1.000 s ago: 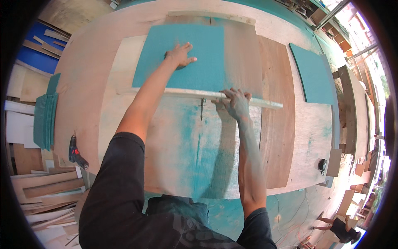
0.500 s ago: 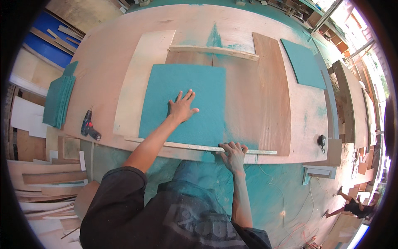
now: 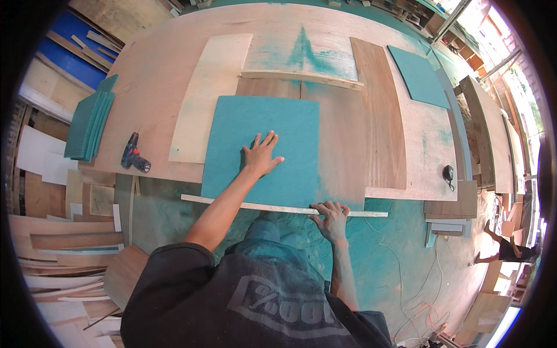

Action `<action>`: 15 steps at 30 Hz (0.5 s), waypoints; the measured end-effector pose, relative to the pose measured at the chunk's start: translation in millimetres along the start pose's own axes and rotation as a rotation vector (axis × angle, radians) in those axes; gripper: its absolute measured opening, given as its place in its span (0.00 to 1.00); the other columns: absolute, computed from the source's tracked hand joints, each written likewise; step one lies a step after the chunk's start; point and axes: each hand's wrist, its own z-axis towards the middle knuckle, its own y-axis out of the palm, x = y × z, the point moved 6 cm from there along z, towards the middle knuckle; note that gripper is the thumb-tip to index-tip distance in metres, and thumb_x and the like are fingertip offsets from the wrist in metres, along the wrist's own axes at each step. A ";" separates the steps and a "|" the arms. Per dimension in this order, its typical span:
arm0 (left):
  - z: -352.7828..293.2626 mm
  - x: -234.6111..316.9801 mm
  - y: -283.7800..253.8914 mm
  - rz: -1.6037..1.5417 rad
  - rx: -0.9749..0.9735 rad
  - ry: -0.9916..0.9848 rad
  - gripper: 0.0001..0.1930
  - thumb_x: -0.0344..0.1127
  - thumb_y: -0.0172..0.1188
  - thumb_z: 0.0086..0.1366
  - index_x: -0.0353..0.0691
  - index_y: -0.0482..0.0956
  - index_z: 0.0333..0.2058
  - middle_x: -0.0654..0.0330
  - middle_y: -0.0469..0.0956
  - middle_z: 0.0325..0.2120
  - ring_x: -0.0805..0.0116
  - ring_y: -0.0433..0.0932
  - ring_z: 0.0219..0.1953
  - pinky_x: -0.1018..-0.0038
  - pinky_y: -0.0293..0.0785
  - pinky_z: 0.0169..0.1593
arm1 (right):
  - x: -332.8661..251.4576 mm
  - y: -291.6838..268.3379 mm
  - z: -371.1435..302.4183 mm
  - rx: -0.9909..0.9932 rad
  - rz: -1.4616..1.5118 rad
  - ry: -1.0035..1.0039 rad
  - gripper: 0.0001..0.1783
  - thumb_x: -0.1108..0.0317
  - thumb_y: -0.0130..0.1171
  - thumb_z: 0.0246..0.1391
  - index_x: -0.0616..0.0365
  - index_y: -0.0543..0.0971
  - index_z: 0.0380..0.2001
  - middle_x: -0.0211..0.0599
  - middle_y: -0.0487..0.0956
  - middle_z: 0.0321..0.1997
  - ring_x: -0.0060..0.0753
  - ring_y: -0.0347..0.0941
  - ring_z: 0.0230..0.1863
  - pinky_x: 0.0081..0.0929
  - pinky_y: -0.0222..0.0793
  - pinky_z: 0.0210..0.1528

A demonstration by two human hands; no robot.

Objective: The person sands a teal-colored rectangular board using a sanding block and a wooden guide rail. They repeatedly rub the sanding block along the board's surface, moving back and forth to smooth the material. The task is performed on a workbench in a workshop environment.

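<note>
Most of the teal panel (image 3: 296, 156) shows around your left hand (image 3: 263, 156), which rests palm down near its middle, fingers spread well apart. The panel lies over the table's near edge, left of that edge's midpoint, with its near end sticking out past it. It covers the left part of a brown board (image 3: 342, 151), which juts over the same edge.

Along the near end of both runs a narrow wooden strip (image 3: 278, 209), out beyond the edge of the table (image 3: 145, 87). Your right hand (image 3: 332, 220) is clamped on this strip, right of the panel's near right corner: fingers curled over it, thumb on the side toward you. What the fingertips press underneath, you cannot tell.

A second batten (image 3: 301, 79) crosses the brown board's far end. A pale board (image 3: 212, 95) lies to the left, a long brown plank (image 3: 381, 116) to the right. By the table's near left corner you have a cordless drill (image 3: 134, 154); at the left edge, a stack of teal pieces (image 3: 88, 127). Another teal sheet (image 3: 418, 76) lies by the right edge, and a small black object (image 3: 448, 173) sits near the near right corner.
</note>
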 end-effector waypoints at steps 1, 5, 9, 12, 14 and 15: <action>-1.3 -1.0 0.0 -0.007 0.006 -0.002 0.45 0.63 0.63 0.68 0.57 0.56 0.77 0.71 0.46 0.80 0.49 0.49 0.79 0.23 0.58 0.67 | -2.0 -5.0 1.4 -0.040 0.014 0.016 0.23 0.40 0.68 0.57 0.40 0.88 0.48 0.24 0.80 0.38 0.32 0.75 0.47 0.44 0.54 0.62; -5.8 -14.0 -6.5 -0.072 0.075 -0.010 0.43 0.61 0.65 0.66 0.54 0.61 0.75 0.62 0.51 0.79 0.48 0.53 0.78 0.31 0.61 0.68 | 8.5 -7.4 20.4 -0.127 0.148 0.286 0.25 0.39 0.65 0.60 0.48 0.87 0.46 0.34 0.82 0.42 0.44 0.80 0.49 0.49 0.66 0.56; -26.4 -103.2 -6.6 0.025 0.415 -0.372 0.43 0.61 0.66 0.64 0.48 0.66 0.72 0.47 0.58 0.75 0.42 0.61 0.73 0.43 0.66 0.68 | 17.1 19.2 46.1 -0.001 0.103 0.298 0.19 0.51 0.64 0.62 0.55 0.82 0.43 0.47 0.81 0.45 0.57 0.80 0.48 0.51 0.77 0.47; -49.1 -154.5 -18.3 -0.048 0.306 -0.643 0.45 0.66 0.65 0.64 0.42 0.66 0.70 0.40 0.66 0.66 0.38 0.68 0.66 0.47 0.70 0.65 | 10.8 29.5 53.8 0.050 0.111 0.268 0.16 0.58 0.63 0.63 0.55 0.80 0.49 0.47 0.80 0.48 0.58 0.80 0.49 0.50 0.77 0.49; -46.6 -176.9 -12.9 -0.020 0.290 -0.553 0.48 0.68 0.65 0.63 0.40 0.66 0.71 0.40 0.68 0.63 0.38 0.69 0.64 0.46 0.72 0.63 | 1.1 20.7 55.0 0.038 0.147 0.310 0.18 0.59 0.62 0.64 0.56 0.79 0.52 0.45 0.80 0.50 0.57 0.79 0.51 0.50 0.78 0.50; -41.9 -180.3 -10.7 -0.017 0.291 -0.504 0.49 0.70 0.65 0.63 0.39 0.65 0.71 0.40 0.69 0.62 0.38 0.70 0.63 0.46 0.72 0.62 | -1.8 16.6 55.7 0.031 0.155 0.326 0.19 0.59 0.62 0.64 0.56 0.79 0.54 0.43 0.80 0.51 0.56 0.79 0.52 0.50 0.78 0.50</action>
